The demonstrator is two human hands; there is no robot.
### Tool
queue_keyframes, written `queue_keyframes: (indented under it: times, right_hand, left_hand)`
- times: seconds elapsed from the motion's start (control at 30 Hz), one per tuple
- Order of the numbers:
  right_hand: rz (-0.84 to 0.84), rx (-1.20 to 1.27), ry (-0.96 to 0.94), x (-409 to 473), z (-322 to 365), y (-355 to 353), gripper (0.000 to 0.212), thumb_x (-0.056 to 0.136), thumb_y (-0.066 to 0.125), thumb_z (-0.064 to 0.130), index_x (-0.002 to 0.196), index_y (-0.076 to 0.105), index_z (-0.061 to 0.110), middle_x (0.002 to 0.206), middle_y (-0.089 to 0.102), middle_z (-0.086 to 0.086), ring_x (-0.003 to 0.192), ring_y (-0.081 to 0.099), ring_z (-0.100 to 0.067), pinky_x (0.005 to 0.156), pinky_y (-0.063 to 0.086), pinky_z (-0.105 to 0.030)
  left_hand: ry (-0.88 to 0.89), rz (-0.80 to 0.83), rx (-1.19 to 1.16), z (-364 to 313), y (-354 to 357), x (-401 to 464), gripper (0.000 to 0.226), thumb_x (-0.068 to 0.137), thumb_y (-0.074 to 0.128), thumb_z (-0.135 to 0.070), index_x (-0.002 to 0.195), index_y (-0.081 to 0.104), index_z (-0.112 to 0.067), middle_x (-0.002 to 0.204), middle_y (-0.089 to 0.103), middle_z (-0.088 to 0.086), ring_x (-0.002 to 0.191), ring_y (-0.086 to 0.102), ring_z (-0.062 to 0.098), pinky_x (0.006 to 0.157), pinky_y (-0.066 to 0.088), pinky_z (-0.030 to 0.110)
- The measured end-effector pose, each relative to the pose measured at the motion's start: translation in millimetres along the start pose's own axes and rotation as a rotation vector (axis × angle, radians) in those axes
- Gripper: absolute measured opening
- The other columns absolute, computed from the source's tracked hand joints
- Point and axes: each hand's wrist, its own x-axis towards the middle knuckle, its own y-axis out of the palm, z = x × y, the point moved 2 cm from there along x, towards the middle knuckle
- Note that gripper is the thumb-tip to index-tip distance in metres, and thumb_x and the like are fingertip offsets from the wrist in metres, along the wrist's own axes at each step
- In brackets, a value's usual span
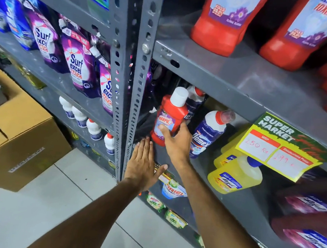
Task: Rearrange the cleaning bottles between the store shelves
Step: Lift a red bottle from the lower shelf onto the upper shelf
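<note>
Reaching forward with a straight arm, the right hand (pixel 177 142) holds the red Harpic bottle (pixel 168 120) on the middle shelf (pixel 178 157) of the right rack. Its fingers (pixel 185 128) are closed around the right side of the bottle and the thumb presses on the front label, so the bottle stands between thumb and fingers, a little tilted, with its white cap up. The left hand (pixel 143 164) lies flat with open fingers on the front edge of the same shelf, just beside the bottle's base and next to the grey upright post (pixel 134 83). A blue Domex bottle (pixel 206 134) leans just to the right of the Harpic one.
</note>
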Motion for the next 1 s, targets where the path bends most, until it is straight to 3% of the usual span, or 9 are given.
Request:
queue_keyframes:
  times: [0.13, 0.3, 0.37, 0.47, 0.53, 0.67, 0.77, 0.9, 1.0]
  right_hand:
    - [0.007, -0.005, 0.0, -3.0, 1.5, -5.1, 0.055, 0.085, 0.088, 0.032, 0.13, 0.065, 0.01, 0.124, 0.077, -0.009, 0.098, 0.067, -0.011, 0.084, 0.05, -0.018]
    - [0.017, -0.012, -0.041, -30.0, 5.8, -21.6, 0.054, 0.085, 0.088, 0.027, 0.133, 0.066, 0.014, 0.122, 0.077, -0.002, 0.097, 0.067, -0.003, 0.077, 0.042, 0.007]
    - [0.015, 0.01, -0.039, -42.7, 12.8, -33.1, 0.056, 0.085, 0.088, 0.026, 0.134, 0.066, 0.014, 0.124, 0.076, -0.002, 0.103, 0.069, -0.007, 0.084, 0.047, 0.004]
    - [0.014, 0.044, -0.034, -62.7, 31.8, -55.7, 0.052, 0.084, 0.087, 0.026, 0.132, 0.068, 0.016, 0.121, 0.079, -0.002, 0.105, 0.075, -0.014, 0.096, 0.062, -0.03]
    - [-0.014, 0.059, -0.064, -74.3, 48.5, -73.0, 0.047, 0.082, 0.087, 0.025, 0.125, 0.07, 0.019, 0.11, 0.081, 0.003, 0.099, 0.078, -0.014, 0.093, 0.063, -0.039]
    - [-0.044, 0.088, -0.127, -94.9, 91.1, -107.2, 0.055, 0.075, 0.083, 0.044, 0.125, 0.062, 0.038, 0.09, 0.072, 0.034, 0.087, 0.074, 0.004, 0.085, 0.061, -0.021]
    - [-0.106, 0.122, -0.211, -104.9, 128.8, -134.3, 0.057, 0.071, 0.078, 0.053, 0.123, 0.057, 0.045, 0.083, 0.067, 0.046, 0.084, 0.068, 0.019, 0.076, 0.047, 0.002]
    - [-0.173, 0.135, -0.308, -109.3, 173.2, -167.2, 0.04, 0.069, 0.08, 0.053, 0.106, 0.064, 0.057, 0.092, 0.072, 0.038, 0.077, 0.072, 0.004, 0.07, 0.055, -0.013]
    - [-0.18, 0.161, -0.371, -105.5, 204.8, -193.6, 0.04, 0.071, 0.082, 0.052, 0.106, 0.065, 0.059, 0.091, 0.076, 0.034, 0.078, 0.075, 0.003, 0.075, 0.061, -0.023]
  left_hand:
    - [0.012, 0.079, 0.009, 1.6, -13.2, 1.0, 0.106, 0.097, 0.002, -0.082, 0.159, -0.023, 0.0, 0.172, -0.021, 0.023, 0.162, -0.017, 0.034, 0.133, -0.006, 0.045]
    - [0.11, 0.035, 0.063, 4.0, -47.0, -14.4, 0.107, 0.09, -0.009, -0.082, 0.156, -0.025, 0.001, 0.172, -0.021, 0.023, 0.161, -0.019, 0.033, 0.13, -0.015, 0.042]
    - [0.139, -0.007, 0.071, 5.0, -61.9, -28.9, 0.107, 0.091, -0.009, -0.082, 0.157, -0.023, 0.001, 0.172, -0.021, 0.023, 0.161, -0.02, 0.032, 0.131, -0.013, 0.043]
    - [0.164, -0.036, 0.095, 6.5, -90.2, -52.0, 0.107, 0.096, 0.0, -0.081, 0.162, -0.015, 0.002, 0.172, -0.021, 0.023, 0.162, -0.019, 0.032, 0.134, -0.004, 0.047]
    - [0.18, -0.066, 0.099, 7.6, -115.6, -67.1, 0.107, 0.098, 0.004, -0.081, 0.163, -0.011, 0.003, 0.173, -0.019, 0.023, 0.162, -0.018, 0.032, 0.133, 0.0, 0.047]
    - [0.246, -0.197, 0.082, 8.2, -172.6, -97.5, 0.105, 0.101, 0.01, -0.08, 0.164, -0.005, 0.003, 0.173, -0.016, 0.022, 0.163, -0.015, 0.031, 0.133, 0.004, 0.048]
    - [0.288, -0.321, 0.079, 6.9, -222.3, -110.3, 0.104, 0.102, 0.015, -0.079, 0.164, 0.0, 0.003, 0.174, -0.01, 0.022, 0.164, -0.01, 0.03, 0.134, 0.004, 0.046]
    - [0.289, -0.439, 0.083, 4.8, -291.0, -107.8, 0.101, 0.102, 0.015, -0.075, 0.164, -0.002, 0.003, 0.173, -0.013, 0.022, 0.164, -0.012, 0.03, 0.134, 0.001, 0.045]
    - [0.301, -0.515, 0.065, 1.2, -328.8, -100.9, 0.099, 0.104, 0.018, -0.072, 0.164, 0.004, 0.005, 0.174, -0.007, 0.023, 0.164, -0.006, 0.031, 0.134, 0.007, 0.047]
